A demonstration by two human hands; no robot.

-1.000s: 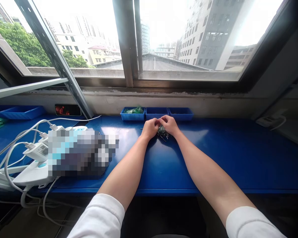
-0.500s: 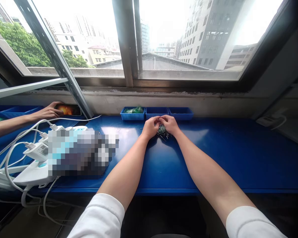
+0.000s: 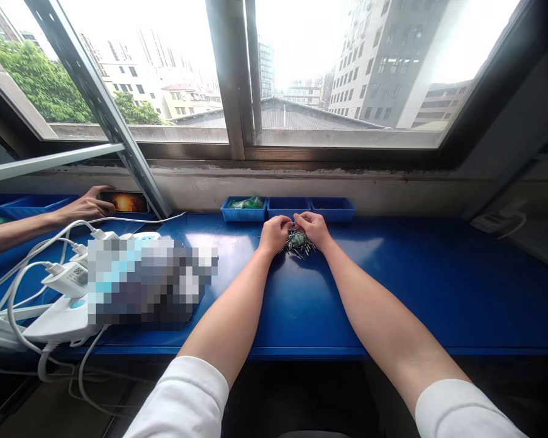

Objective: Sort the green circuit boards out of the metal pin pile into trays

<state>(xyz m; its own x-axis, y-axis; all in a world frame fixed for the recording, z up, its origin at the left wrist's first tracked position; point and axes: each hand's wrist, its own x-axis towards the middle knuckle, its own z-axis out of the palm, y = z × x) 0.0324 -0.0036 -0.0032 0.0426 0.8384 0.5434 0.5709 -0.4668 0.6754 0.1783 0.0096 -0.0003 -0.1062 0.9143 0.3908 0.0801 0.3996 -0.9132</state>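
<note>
A loose pile of thin, pen-like dark and silvery pieces with some green among them [image 3: 300, 243] lies on the blue tabletop [image 3: 301, 304]. At its left edge is my left hand [image 3: 274, 235], the fingers bent and pinched together. My right hand [image 3: 312, 229] is at the pile's upper right, thumb and forefinger closed toward each other. The two sets of fingertips are slightly apart above the pile. Whatever they hold is too small to make out.
Three joined blue bins [image 3: 288, 208] stand behind my hands; the left one contains green plastic wrapping [image 3: 246, 203]. At left are a white power strip [image 3: 64, 319] with chargers and cables, a blurred-out patch, a metal post [image 3: 132, 152], and another person's hand [image 3: 94, 204] at a phone [image 3: 125, 202].
My fingertips have moved a little apart from each other. More of the pile shows between my hands, and it looks more spread out.
</note>
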